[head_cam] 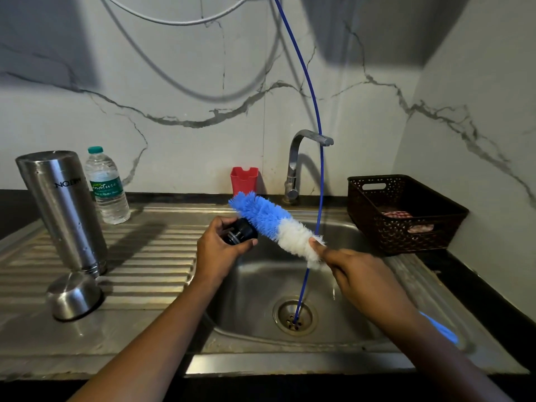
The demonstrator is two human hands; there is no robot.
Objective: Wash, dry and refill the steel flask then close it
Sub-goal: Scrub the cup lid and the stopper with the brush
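As my left hand (220, 250) hung over the sink (255, 288), its fingers (249, 243) were curled round the black stopper (240, 232) of the flask, clamped on it from below and from the side. My right hand (348, 268) gripped the bottle brush (272, 221) just where the white bristles end, with the thumb pressed into the tuft and the other fingers wrapped tight round the stem. The brush's blue handle tip showed beyond my forearm. The brush slanted up and to the left, and its blue bristles lay against the top of the stopper. The steel flask (63, 210) itself stood well apart on my left, mouth down on the ribbed drainboard of the bench (150, 256), wet with drops. Its steel cap (74, 294) sat rim down just in front of it, touching or nearly touching its base. A sealed water bottle (107, 187) with a green label stood just behind the flask, near the wall. A red holder (244, 179) stood against the marble wall beside the tap (298, 161). A thin blue tube (317, 117) dropped past the spout and ran into the drain (295, 316). To my right, a dark woven basket (406, 216) sat on the bench with a checked cloth (396, 214) inside.
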